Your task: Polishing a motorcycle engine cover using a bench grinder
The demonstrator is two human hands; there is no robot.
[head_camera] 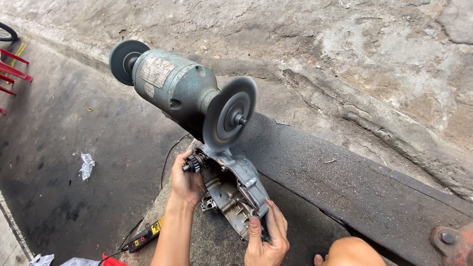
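- Far left, on dark oil-stained pavement [74, 148]: red metal bars [12, 69] at the frame's edge, a crumpled scrap of wrapper [86, 165], a thin black cable [167, 162] running down to a yellow-and-black plug box [145, 237].
- Upper centre: a green double-ended bench grinder [172, 86], one grey wheel at its far end [125, 60], the near wheel [230, 114] facing the camera.
- Left hand [186, 182]: wrapped around the upper end of a grey cast-metal engine casing [234, 194], fingers curled shut beside a small dark gear [193, 162] on a stub shaft.
- Step in hand, by the look of it: grinding, with the casing's top edge pressed up against the lower rim of the near wheel.
- Next move, as a judgement: steady pressure, a slow feed along the edge, fingertips kept well clear of the wheel.
- Right hand [268, 236]: clamped on the casing's lower end, thumb laid flat on the ribbed inner face, fingers folded round the outer edge.
- Casing: held in the air between both hands, tilted, open side up, just below the wheel.
- Right of centre: a black raised kerb strip [354, 182] crossing diagonally, cracked concrete [374, 64] beyond.
- Bottom right: a bare knee [354, 252]; at the corner, a rusty red bolted plate [453, 244].
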